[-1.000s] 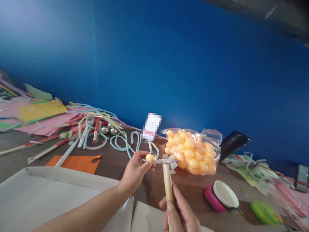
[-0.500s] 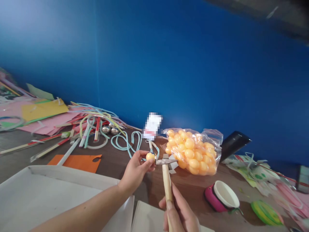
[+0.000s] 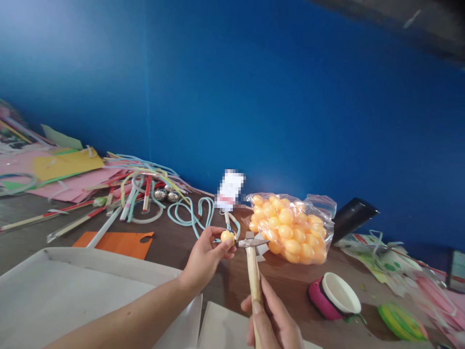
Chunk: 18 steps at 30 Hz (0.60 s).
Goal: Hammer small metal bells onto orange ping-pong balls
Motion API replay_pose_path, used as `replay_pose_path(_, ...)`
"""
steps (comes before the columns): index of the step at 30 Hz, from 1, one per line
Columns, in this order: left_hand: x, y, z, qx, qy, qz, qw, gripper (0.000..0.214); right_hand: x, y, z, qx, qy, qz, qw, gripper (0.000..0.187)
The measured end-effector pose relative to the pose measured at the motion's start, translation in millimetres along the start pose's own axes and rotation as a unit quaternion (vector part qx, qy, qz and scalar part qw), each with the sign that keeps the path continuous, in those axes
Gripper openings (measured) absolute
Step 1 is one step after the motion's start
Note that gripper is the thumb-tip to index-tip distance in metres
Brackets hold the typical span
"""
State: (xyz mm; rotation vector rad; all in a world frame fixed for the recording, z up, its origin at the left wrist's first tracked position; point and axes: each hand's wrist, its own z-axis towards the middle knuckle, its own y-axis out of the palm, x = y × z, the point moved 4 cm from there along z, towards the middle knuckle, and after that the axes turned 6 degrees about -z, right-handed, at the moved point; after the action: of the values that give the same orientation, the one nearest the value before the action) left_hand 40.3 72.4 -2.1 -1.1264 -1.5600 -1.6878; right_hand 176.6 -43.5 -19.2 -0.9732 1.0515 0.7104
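Between the thumb and fingers of my left hand [image 3: 205,254] is a small yellow ball [image 3: 227,236], with a shiny dark piece at its far side. My right hand [image 3: 271,315] is closed around the wooden handle of a hammer [image 3: 253,276]. The hammer's metal head lies crosswise, its left end close beside the ball; whether they touch I cannot tell. Just beyond the hands, a clear plastic bag [image 3: 290,228] full of similar yellow balls rests on the table. A light blue cord [image 3: 181,222] lies looped behind my left hand.
A white tray [image 3: 109,259] lies under my left forearm. An orange sheet [image 3: 127,245], several silver balls [image 3: 167,195] and a heap of sticks and tubes are at the left. On the right are a pink-and-white cup [image 3: 336,296], a green disc [image 3: 401,321] and a black object [image 3: 354,218]. A blue wall [image 3: 232,97] rises behind.
Almost nothing differs. Both hands, the ball and the hammer appear shifted very slightly to the right, along with the whole scene.
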Motion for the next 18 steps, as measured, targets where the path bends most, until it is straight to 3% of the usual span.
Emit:
replay_pose_path(8,0.7,-0.4,-0.7,0.003,0.004,-0.004,1.000,0.034,-3.1,0.0,-0.2,0.013,-0.003,-0.015,1.000,0.048)
replay_pose_path(18,0.6,-1.4,0.2,-0.005,-0.016,-0.027,0.999,0.035,-5.0,-5.0,-0.6,0.037,0.001,0.055,0.998,0.045)
